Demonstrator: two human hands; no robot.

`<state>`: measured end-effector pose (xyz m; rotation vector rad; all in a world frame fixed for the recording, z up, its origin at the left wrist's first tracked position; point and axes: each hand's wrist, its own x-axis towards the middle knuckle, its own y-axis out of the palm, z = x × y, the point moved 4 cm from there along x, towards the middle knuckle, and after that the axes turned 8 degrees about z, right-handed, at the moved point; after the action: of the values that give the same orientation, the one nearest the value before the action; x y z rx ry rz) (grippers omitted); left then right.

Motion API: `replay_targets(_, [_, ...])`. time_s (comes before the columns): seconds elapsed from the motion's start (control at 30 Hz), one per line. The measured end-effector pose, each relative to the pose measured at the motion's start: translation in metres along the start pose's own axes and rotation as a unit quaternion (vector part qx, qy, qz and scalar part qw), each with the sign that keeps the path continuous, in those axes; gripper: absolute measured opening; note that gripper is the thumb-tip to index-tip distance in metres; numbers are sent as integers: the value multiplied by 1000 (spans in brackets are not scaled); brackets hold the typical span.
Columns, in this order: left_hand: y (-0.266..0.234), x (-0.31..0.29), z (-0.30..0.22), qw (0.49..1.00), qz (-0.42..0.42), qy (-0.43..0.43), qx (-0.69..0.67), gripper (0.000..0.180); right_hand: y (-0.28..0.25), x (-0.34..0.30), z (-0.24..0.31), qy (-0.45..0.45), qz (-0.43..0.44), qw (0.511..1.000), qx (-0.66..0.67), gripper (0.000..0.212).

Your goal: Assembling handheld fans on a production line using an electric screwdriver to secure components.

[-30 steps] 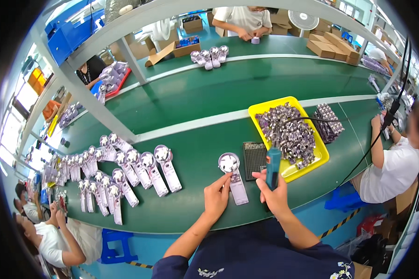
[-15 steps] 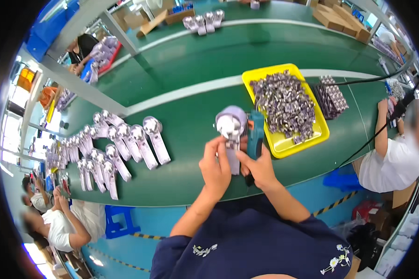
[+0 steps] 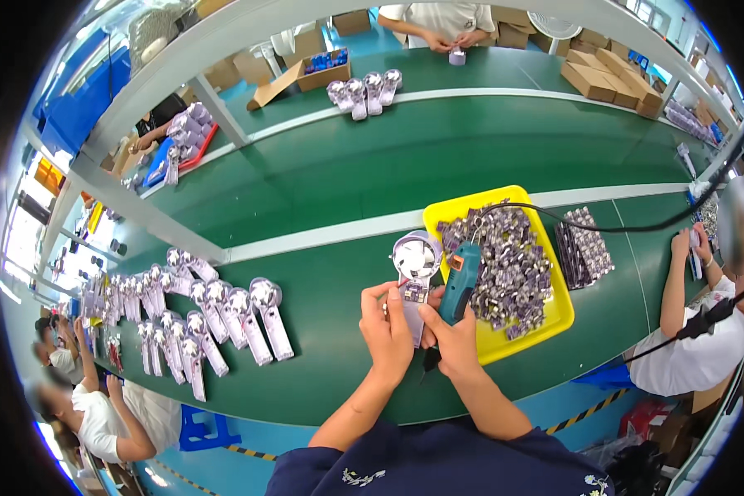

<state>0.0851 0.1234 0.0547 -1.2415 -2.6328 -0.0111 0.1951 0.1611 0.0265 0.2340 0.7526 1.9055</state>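
Observation:
My left hand (image 3: pixel 388 333) is closed around the lavender handle of a small handheld fan (image 3: pixel 417 258), its round head upright and facing me. A small circuit board (image 3: pixel 413 292) shows on the fan's opened neck, just above my fingers. In my right hand (image 3: pixel 455 335) is a teal power tool (image 3: pixel 460 285) with an orange patch, gripped against the palm; its exact kind is unclear. The right thumb reaches across to the fan's handle. A dark tip of the tool points down below that hand.
A yellow tray (image 3: pixel 564 318) heaped with small circuit boards lies right of my hands, beside stacked board panels (image 3: pixel 585 248). Rows of lavender fans (image 3: pixel 270 322) lie to the left. A black cable (image 3: pixel 636 228) hangs across the right. Co-workers sit at both sides.
My view has tilted upward, so the bench sits lower in the picture and a far worker's hands appear. Both hands keep their hold; the circuit board on the fan now shows more plainly.

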Motion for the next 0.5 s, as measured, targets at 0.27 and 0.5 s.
replay_targets(0.27, [44, 104, 32, 991, 112, -52, -43, 17, -26, 17, 38, -2, -28, 999, 39, 24])
replay_targets(0.5, [120, 336, 99, 990, 112, -77, -37, 23, -114, -109, 31, -87, -58, 991, 88, 21])
